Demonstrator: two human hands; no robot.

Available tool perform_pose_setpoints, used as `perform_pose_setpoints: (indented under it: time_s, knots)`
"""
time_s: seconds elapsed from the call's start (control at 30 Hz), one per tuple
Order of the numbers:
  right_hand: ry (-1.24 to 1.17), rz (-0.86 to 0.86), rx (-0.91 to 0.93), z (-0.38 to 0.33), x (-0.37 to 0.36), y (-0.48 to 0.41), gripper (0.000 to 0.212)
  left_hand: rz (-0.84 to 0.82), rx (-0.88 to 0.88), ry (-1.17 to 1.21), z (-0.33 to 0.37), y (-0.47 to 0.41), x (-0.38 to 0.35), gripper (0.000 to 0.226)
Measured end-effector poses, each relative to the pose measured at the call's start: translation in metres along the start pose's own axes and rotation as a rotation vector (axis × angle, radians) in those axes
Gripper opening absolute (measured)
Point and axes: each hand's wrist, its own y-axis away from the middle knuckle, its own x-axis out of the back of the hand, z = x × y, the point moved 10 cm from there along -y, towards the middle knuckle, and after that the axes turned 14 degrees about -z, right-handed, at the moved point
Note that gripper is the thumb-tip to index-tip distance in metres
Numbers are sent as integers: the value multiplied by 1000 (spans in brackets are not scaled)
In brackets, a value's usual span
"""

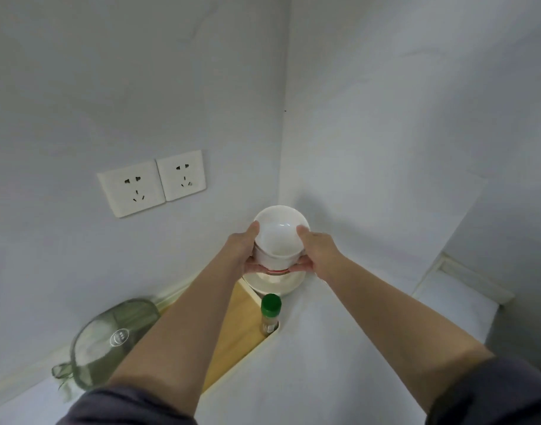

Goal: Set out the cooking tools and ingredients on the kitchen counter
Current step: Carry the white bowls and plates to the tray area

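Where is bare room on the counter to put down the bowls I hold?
The white counter between the green-capped bottle and the right arm is bare. The corner is crowded: a white plate sits below the bowls, with the wooden board and green container leftward.

The bowls [280, 237] are plain glossy white, with a thin pink-red band under the lowest. The plate [275, 283] in the white counter's [324, 348] far corner is white too. The bottle [270, 317] beside it has a bright green cap over yellowish-tan contents. The board [238, 329] is pale honey wood. The lid [109, 338] near the counter's left edge is translucent olive green — a small white round mark on it. The sockets [152, 182] are white, the sleeves [125, 406] dark grey.
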Motion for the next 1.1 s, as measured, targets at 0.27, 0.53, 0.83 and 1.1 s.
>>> perform_pose_setpoints:
  time_s: [0.27, 0.53, 0.83, 1.1]
  knots:
    - [50, 36, -82, 17, 24, -84, 37, 85, 90, -67, -16, -83, 14, 32]
    - [270, 33, -100, 26, 30, -116, 26, 255, 100, -253, -32, -118, 47, 33]
    - [511, 37, 68, 12, 28, -126, 30, 284, 45, -595, -18, -122, 50, 35]
    - [955, 57, 106, 0, 27, -127, 37, 336, 32, -856, 3, -111, 44, 42]
